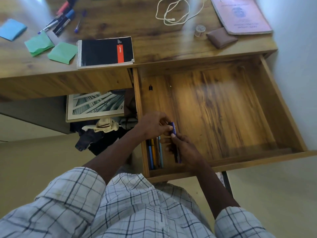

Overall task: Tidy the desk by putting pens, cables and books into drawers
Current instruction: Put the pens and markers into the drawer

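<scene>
head view: left grip [154, 125] pinches the upper end of a blue pen [173, 127]; right grip [182, 146] is curled round its barrel. both are over the open drawer [223, 109], at its front left corner, above loose pens [153, 154] lying there. other pens [62, 20], cable [173, 13] and notebook [106, 51] lie on the desk [154, 36].

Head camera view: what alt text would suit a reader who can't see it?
A person's left hand and right hand hold a dark blue pen over an open wooden drawer where several pens lie. More pens, a white cable and a black notebook lie on the desk.
</scene>
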